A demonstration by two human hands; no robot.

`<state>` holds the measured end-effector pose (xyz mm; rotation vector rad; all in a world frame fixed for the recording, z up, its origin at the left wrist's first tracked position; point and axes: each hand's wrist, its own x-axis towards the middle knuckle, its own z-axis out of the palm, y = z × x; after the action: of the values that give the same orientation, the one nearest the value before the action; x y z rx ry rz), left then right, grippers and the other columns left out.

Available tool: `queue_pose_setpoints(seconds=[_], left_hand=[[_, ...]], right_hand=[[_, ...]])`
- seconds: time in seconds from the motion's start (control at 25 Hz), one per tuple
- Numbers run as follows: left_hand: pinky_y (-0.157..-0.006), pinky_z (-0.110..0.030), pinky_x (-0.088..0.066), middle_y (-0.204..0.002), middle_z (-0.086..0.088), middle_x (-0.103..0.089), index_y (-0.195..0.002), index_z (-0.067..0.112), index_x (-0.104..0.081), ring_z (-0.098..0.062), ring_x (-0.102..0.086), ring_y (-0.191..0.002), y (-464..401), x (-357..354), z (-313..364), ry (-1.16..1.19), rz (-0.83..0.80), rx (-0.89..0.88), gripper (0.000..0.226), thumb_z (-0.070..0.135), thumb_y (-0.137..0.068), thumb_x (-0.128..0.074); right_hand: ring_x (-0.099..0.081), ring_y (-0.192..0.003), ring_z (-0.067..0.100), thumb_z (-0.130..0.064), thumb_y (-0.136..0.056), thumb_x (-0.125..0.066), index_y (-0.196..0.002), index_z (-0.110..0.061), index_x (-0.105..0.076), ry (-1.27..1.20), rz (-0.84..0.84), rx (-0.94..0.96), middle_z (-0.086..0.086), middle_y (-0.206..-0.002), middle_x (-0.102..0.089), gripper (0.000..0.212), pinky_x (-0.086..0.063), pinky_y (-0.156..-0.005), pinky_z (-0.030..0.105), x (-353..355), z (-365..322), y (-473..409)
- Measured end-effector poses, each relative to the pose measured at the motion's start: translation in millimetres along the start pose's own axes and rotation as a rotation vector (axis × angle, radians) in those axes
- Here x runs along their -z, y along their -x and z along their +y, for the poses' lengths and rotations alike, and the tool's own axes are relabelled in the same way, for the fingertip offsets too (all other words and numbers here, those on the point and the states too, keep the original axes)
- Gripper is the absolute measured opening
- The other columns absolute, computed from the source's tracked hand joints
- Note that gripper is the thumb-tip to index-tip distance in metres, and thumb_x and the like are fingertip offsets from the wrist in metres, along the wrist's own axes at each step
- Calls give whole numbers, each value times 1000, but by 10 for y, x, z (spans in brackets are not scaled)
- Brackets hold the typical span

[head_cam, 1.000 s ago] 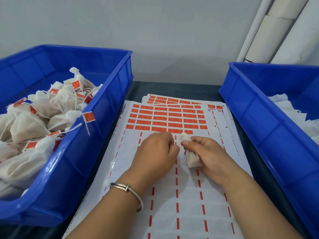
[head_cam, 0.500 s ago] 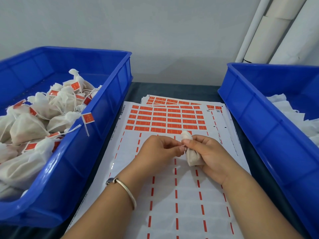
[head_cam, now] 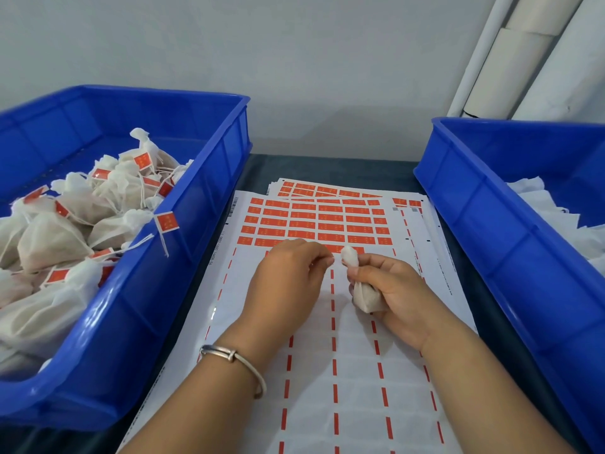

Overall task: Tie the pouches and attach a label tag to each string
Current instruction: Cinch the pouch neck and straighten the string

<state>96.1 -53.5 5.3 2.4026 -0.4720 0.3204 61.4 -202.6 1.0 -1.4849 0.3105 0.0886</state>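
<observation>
Holding the small white fabric pouch (head_cam: pixel 366 294) in a curled grip, your right hand (head_cam: pixel 397 299) has its gathered neck poking up between thumb and forefinger, above the white label sheet (head_cam: pixel 343 371). Your left hand (head_cam: pixel 288 286) sits just beside it, fingertips pinched together close to the pouch's neck; whether a string runs between them is too fine to tell. A thin silver bangle (head_cam: pixel 234 360) circles your left wrist.

The sheet under your hands carries rows of small orange rectangular label tags (head_cam: pixel 314 221) on its far part, their print too small to read, and bare backing with orange dashes nearer you. More sheets lie stacked beneath it, and a barcode strip runs along its left edge, unreadable.

To your left, the blue plastic crate (head_cam: pixel 183 224) holds a heap of tied pouches (head_cam: pixel 65 231) bearing orange tags, one tag hanging over the rim. To your right, a second blue plastic crate (head_cam: pixel 491 231) holds loose white fabric (head_cam: pixel 553 211). Both stand on the dark surface (head_cam: pixel 327 168). White rolls (head_cam: pixel 510 54) lean against the wall behind.
</observation>
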Motion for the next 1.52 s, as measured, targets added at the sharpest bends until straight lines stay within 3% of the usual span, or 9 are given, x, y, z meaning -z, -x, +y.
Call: queue_pose_setpoints(seconds=[0.16,0.32,0.4,0.52,0.64,0.8,0.96,1.12,1.52], left_hand=[[-70,-6,-28,-98,12,-64,-106,26,-69,-2,-46,-80,-44,28,-95,-27,102,33,20,30,-90,-58],[-80,-16,-36,-105,10,-66,-110,27,-68,-2,-45,-87,-56,24,-135,-52,115,87,24,31,-89,-57],[-79,-16,-36,-100,11,-64,-109,26,-68,-3,-45,-85,-54,24,-111,-41,94,50,22,30,-90,-57],[-72,-8,-33,-88,18,-53,-101,25,-68,-3,-46,-83,-39,38,-47,4,52,-43,15,27,-90,-58],[-74,-9,-32,-91,13,-60,-100,23,-69,-2,-44,-85,-1,67,42,-17,52,-142,15,26,-89,-59],[-82,-18,-35,-103,8,-64,-108,24,-66,-2,-41,-88,-65,180,97,-141,18,-197,21,30,-91,-55],[-85,-20,-36,-107,8,-60,-112,27,-57,-6,-45,-90,-216,285,114,-278,-128,-148,20,33,-96,-45],[-80,-23,-46,-98,5,-60,-108,24,-57,-10,-53,-85,-373,309,186,-327,-141,-68,18,30,-97,-44],[-95,-34,-46,-138,0,-49,-135,23,-46,-23,-52,-119,-700,-421,330,-212,-416,108,53,41,-88,-60]], right_hand=[[-57,-101,22,-9,-86,-62,-99,-29,-64,30,-26,-35,-4,-108,-64,23,-51,-89,39,24,-5,-2],[-57,-87,20,-5,-87,-55,-101,-32,-66,55,-133,-17,-2,-114,-60,32,-50,-70,31,6,-51,62],[-60,-77,18,-10,-90,-54,-96,-36,-70,58,-196,-19,-5,-104,-63,32,-51,-62,26,14,-74,82],[-66,-71,16,-44,-92,-48,-95,-41,-71,-48,-257,-48,-6,-90,-71,24,-52,-63,23,28,-113,119],[-64,-67,17,-54,-85,-47,-88,-28,-72,14,-308,17,7,-74,-66,36,-53,-71,27,15,-119,124],[-63,-66,14,-23,-96,-50,-74,-21,-75,-37,-197,54,3,-74,-67,33,-52,-73,29,63,-196,96],[-58,-52,7,-30,-93,-57,-77,-22,-76,219,-97,43,-3,-62,-65,26,-51,-60,19,153,-321,96],[-55,-46,6,-36,-89,-61,-84,-27,-75,319,-13,30,-5,-56,-63,17,-49,-64,24,345,-391,26],[-50,-42,11,-32,-85,-66,-81,-27,-76,-191,157,-29,2,-59,-60,12,-49,-50,23,628,-182,-101]])
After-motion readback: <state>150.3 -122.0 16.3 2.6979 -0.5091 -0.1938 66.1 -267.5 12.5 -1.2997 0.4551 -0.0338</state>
